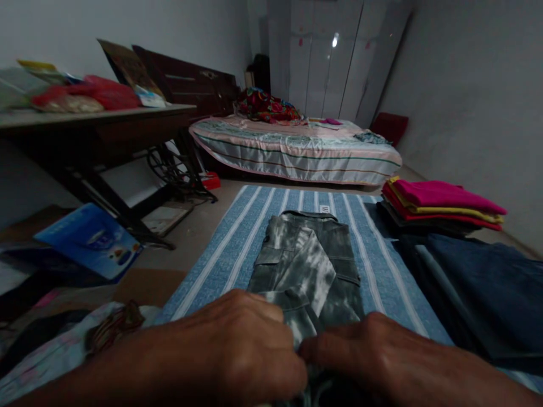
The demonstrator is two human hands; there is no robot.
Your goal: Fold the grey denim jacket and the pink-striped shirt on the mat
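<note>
A mottled grey-and-white shirt (311, 265) lies on the striped blue cloth (231, 243), its collar end away from me. One sleeve is folded slantwise across its body, and pocket flaps show on both sides. My left hand (250, 345) is closed, knuckles up, gripping the near part of the shirt. Close beside it, my right hand (365, 350) has its fingers bent in and closed on the same near part. The tips of the two hands almost meet. Under them the shirt's near edge is mostly hidden and dark.
At right sit a stack of folded pink, yellow and red clothes (445, 200) and folded dark blue jeans (479, 282). A bed (297, 150) stands beyond. On the left are a sewing-machine table (97, 113), a blue box (91, 240) and loose fabric (63, 347).
</note>
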